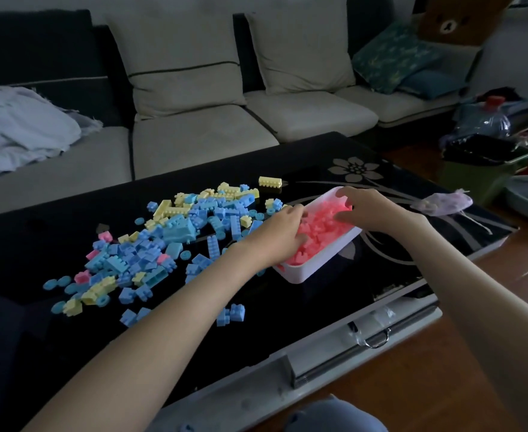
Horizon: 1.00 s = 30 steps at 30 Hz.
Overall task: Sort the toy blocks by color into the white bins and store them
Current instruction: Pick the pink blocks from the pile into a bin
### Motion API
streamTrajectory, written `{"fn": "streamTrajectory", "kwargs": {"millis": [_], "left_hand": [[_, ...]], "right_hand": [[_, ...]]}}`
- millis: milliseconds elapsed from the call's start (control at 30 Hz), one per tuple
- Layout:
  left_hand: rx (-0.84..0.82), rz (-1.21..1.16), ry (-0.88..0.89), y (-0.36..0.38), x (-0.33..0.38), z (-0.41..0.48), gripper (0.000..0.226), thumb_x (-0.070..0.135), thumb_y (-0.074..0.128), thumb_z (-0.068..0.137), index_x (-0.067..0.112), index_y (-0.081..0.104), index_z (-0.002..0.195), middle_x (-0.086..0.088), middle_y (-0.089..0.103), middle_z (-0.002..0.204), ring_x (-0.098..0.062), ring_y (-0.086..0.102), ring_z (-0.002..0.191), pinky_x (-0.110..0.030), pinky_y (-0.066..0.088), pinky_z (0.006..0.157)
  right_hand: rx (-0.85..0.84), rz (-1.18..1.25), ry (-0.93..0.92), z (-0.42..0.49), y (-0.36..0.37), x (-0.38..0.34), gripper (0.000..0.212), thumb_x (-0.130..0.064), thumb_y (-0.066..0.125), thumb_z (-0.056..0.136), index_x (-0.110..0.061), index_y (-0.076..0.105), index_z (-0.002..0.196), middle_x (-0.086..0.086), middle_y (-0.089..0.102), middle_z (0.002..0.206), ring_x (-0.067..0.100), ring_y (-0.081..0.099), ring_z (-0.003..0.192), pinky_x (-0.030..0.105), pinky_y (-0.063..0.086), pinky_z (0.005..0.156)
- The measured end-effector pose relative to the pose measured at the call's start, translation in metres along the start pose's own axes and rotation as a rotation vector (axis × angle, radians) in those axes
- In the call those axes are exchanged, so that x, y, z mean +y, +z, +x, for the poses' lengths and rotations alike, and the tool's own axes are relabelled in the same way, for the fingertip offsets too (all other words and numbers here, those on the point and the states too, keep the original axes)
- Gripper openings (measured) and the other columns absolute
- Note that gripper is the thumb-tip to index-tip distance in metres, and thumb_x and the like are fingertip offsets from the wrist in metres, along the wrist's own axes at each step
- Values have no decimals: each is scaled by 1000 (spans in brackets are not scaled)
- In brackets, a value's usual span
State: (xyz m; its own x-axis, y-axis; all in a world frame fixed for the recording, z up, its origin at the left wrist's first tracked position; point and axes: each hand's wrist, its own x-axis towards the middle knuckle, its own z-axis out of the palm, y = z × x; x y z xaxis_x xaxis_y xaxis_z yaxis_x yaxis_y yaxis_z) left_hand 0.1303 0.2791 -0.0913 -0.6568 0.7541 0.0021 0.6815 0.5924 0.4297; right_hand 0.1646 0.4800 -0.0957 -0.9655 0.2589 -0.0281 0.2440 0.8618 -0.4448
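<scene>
A white bin filled with pink blocks sits on the black glass table, right of centre. My left hand reaches over the bin's left rim, fingers curled down into the pink blocks; whether it holds any is hidden. My right hand lies across the bin's far end, fingers bent over the rim and thumb on the pink blocks. Left of the bin spreads a loose pile of blue, yellow and a few pink blocks.
A long yellow block lies apart behind the pile. Two blue blocks sit near the table's front. A crumpled plastic bag lies at the table's right edge. A sofa stands behind, clutter and a green bin at right.
</scene>
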Motion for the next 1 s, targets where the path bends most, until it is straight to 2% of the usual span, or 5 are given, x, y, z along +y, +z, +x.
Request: {"fn": "streamTrajectory", "kwargs": {"millis": [233, 367, 567, 833, 1000], "left_hand": [[32, -150, -11, 9, 5, 0, 49, 24, 56, 94, 14, 39, 138, -2, 38, 141, -15, 47, 120, -28, 41, 98], [132, -300, -30, -9, -7, -19, 34, 26, 46, 99, 17, 51, 132, 2, 50, 132, -6, 52, 105, -15, 45, 82], [230, -208, -219, -40, -75, -66, 24, 19, 42, 100, 18, 60, 117, 5, 59, 110, -3, 52, 83, -11, 36, 61], [411, 31, -715, -62, -191, -159, 23, 12, 44, 93, 10, 62, 107, -11, 62, 115, -23, 59, 96, -30, 44, 78], [161, 97, -768, -81, -227, -199, 39, 16, 47, 90, 19, 53, 128, -10, 51, 125, -26, 52, 113, -35, 45, 94]], "right_hand": [[-112, -186, 60, -12, -12, -8, 57, -33, 62, 86, -22, 40, 137, 4, 51, 128, 20, 53, 101, 28, 44, 79], [55, -458, -156, -20, -9, -48, 57, -40, 61, 86, -19, 42, 135, 5, 46, 132, 26, 36, 126, 39, 31, 101], [-52, -262, -455, -14, 40, -135, 49, -29, 64, 85, -17, 49, 130, 4, 48, 127, 23, 39, 123, 35, 36, 99], [-387, -25, -492, 0, 133, -231, 38, -30, 42, 100, -15, 44, 135, 7, 54, 128, 24, 54, 110, 31, 44, 83], [-343, -149, -556, 11, 167, -257, 24, -20, 36, 101, -17, 45, 123, 9, 55, 112, 27, 52, 94, 37, 44, 75]]}}
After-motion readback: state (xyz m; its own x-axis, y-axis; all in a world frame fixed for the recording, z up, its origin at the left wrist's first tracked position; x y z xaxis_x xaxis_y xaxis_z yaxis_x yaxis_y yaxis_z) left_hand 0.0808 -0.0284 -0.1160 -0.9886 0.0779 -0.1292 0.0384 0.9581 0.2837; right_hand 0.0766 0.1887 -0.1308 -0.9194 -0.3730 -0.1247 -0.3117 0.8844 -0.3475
